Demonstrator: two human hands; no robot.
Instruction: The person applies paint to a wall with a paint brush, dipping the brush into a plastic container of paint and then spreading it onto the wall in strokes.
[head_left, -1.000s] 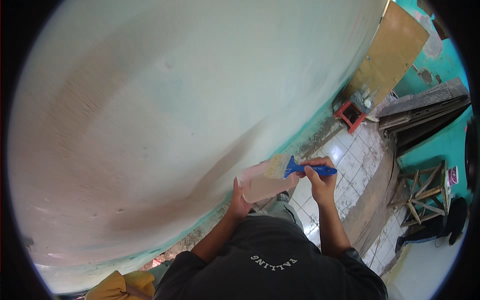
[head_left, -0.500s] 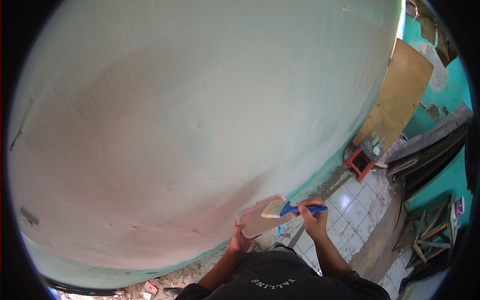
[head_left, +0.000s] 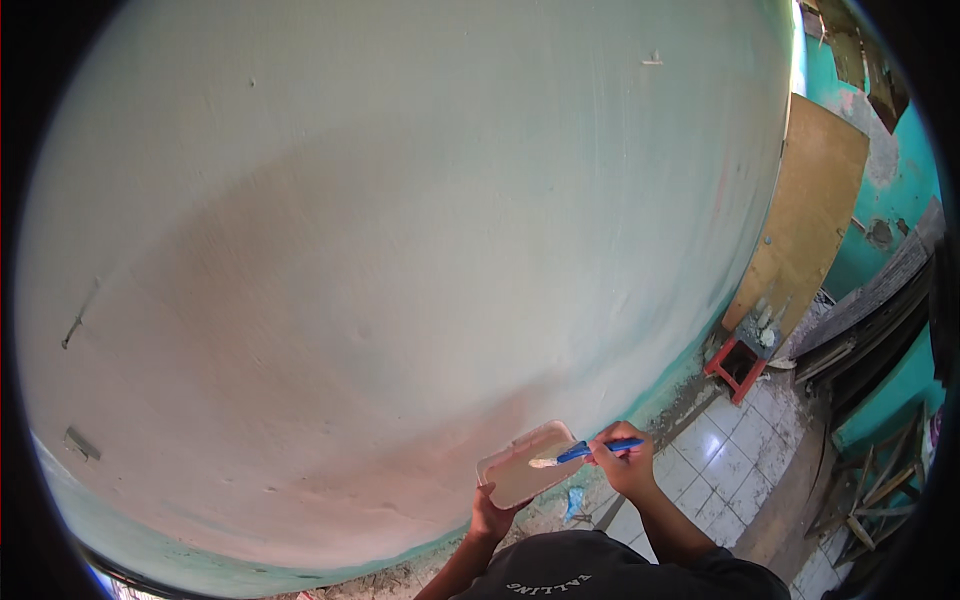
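My left hand (head_left: pixel 492 514) grips the near left corner of a shallow rectangular tub (head_left: pixel 512 484) with pale liquid, likely paint, inside. In my right hand (head_left: pixel 625 460) is a paintbrush (head_left: pixel 585 451) with a blue handle, its fingers closed round the grip. The brush's pale, coated bristles (head_left: pixel 543 463) sit over the inside of the tub, seen edge-on; whether they touch the liquid I cannot tell. Just beyond the tub rises a large wall (head_left: pixel 400 250), whitish over green with pinkish patches low down.
A red stool (head_left: pixel 737 372) with grey lumps on top stands by the wall's right end, near a leaning wooden board (head_left: pixel 805 200). Dark planks (head_left: pixel 870 320) and a wooden frame (head_left: pixel 880 490) are at the right. Debris and a blue scrap (head_left: pixel 574 503) lie on the tiled floor (head_left: pixel 700 440).
The brush has turned from showing its flat face to its narrow edge. Tub and hands sit a little lower in view, and the whole view has shifted.
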